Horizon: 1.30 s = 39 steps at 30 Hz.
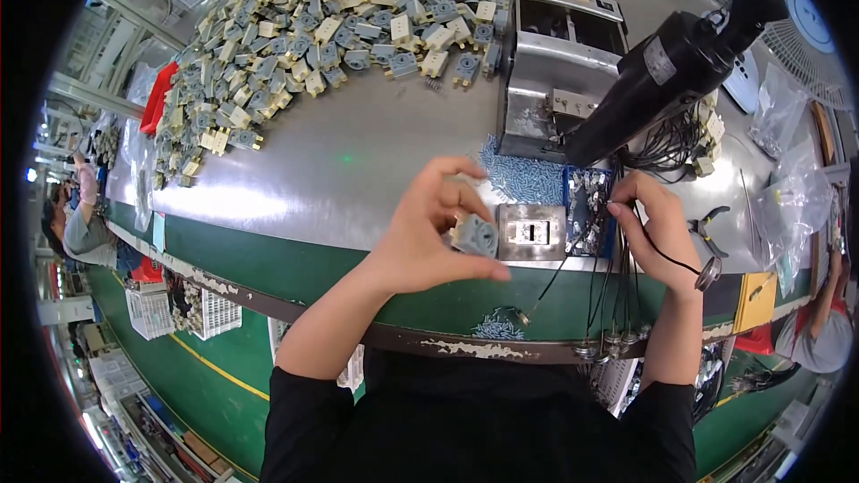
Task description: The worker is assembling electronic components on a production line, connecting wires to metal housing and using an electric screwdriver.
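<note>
My left hand (pixel 416 237) curls its fingers and thumb around a small grey and cream plastic plug housing (pixel 478 236), held just left of a metal fixture block (pixel 532 252) with a slot in its middle. Thumb and forefinger of my right hand (pixel 660 228) pinch together at the right side of a shallow blue tray (pixel 565 186) with small metal parts in it. A thin black wire (pixel 667 257) runs from those fingertips across the palm side to a round metal piece (pixel 708 274) by the wrist. Whatever else the pinch holds is too small to make out.
A large heap of similar housings (pixel 358 22) covers the far left table. Behind the fixture stand a metal machine (pixel 555 72) and a black cylinder (pixel 658 80). Blue screws (pixel 528 181) lie beside the tray. More black wires hang over the front edge. Pliers (pixel 710 228) lie right.
</note>
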{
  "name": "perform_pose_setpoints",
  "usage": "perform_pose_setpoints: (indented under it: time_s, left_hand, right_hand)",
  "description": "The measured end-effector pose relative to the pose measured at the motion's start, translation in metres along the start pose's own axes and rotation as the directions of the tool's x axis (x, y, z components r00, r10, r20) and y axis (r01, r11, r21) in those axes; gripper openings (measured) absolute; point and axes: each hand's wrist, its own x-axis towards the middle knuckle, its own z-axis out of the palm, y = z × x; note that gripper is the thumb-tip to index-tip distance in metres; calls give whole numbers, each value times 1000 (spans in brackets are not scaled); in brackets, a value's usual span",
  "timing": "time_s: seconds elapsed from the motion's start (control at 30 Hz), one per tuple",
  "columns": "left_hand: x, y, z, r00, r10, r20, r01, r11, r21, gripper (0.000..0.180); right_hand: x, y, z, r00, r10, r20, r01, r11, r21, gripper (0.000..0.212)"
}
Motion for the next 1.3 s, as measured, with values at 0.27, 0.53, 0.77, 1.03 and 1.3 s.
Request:
perform_pose_setpoints:
  time_s: [0.27,0.53,0.77,1.03,1.3]
  left_hand:
    - [33,-34,47,932,351,85,-334,746,576,34]
    - [20,-34,52,875,441,201,-432,522,736,32]
    - [14,-40,38,868,491,72,-404,615,678,43]
    - [16,-40,-8,909,316,-273,-48,729,683,25]
    - [22,-47,-11,940,259,-221,-25,700,714,19]
  right_hand:
    - [-3,-1,5,999,36,-12,-36,999,-17,13]
    - [-5,0,8,998,46,-30,-47,999,-27,14]
    - [-6,8,18,994,-33,-102,36,999,21,16]
    - [-6,-3,15,991,-33,-129,24,997,-75,29]
    - [-10,-2,13,982,-149,-113,148,989,-13,21]
